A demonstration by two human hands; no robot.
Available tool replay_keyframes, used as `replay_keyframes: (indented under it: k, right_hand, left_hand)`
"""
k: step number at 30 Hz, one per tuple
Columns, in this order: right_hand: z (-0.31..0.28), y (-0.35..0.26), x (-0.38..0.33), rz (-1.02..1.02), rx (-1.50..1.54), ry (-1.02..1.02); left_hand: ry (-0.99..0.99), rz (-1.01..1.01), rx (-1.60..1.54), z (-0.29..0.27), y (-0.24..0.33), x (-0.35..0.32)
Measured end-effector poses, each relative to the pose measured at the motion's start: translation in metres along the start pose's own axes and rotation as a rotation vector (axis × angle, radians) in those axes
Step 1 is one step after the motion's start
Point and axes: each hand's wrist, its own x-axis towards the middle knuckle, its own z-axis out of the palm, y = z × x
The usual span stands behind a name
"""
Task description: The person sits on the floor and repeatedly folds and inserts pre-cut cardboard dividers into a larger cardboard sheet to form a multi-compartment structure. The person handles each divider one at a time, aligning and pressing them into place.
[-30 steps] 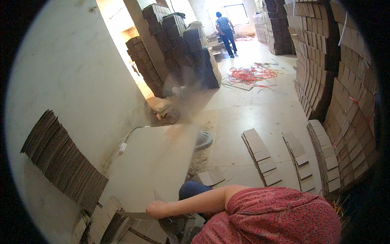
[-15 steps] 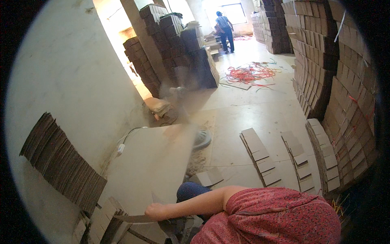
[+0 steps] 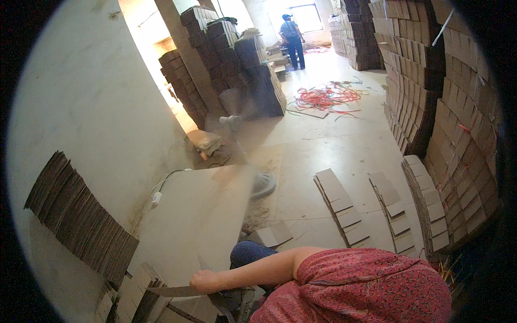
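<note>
A flat cardboard sheet (image 3: 172, 291) lay pinched at its edge by the left hand (image 3: 204, 281) — fingers curled tight — beside a leaning cardboard stack (image 3: 81, 218); the right hand was out of sight.

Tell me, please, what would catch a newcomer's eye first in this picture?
Probably the tall stacks of flattened cardboard lining the right side. Next, a tangle of red strapping on the floor further back. In the foreground a hand holds a cardboard sheet near the wall.
</note>
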Motion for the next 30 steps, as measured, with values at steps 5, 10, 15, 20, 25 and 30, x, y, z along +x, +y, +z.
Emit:
replay_keyframes:
  k: [5, 10, 15, 20, 25, 30]
  right_hand:
    - [-0.027, -0.026, -0.008, -0.077, 0.0, 0.02]
    - [-0.016, -0.02, 0.001, -0.081, -0.051, -0.005]
    - [0.007, -0.001, 0.013, -0.152, -0.033, -0.023]
    - [0.006, 0.0, 0.008, -0.243, -0.023, 0.019]
    - [-0.014, -0.013, -0.001, -0.201, -0.044, -0.098]
    - [-0.009, -0.011, -0.004, -0.178, -0.061, -0.17]
  left_hand:
    - [-0.029, -0.072, -0.029, -0.03, 0.015, -0.044]
    - [-0.025, -0.078, -0.033, -0.032, 0.022, -0.05]
    - [-0.032, -0.083, -0.033, -0.042, 0.031, -0.061]
    - [-0.042, -0.05, -0.031, -0.039, 0.025, -0.061]
    - [0.003, -0.057, -0.035, -0.037, 0.026, -0.062]
    - [0.055, -0.017, -0.034, -0.024, 0.015, -0.057]
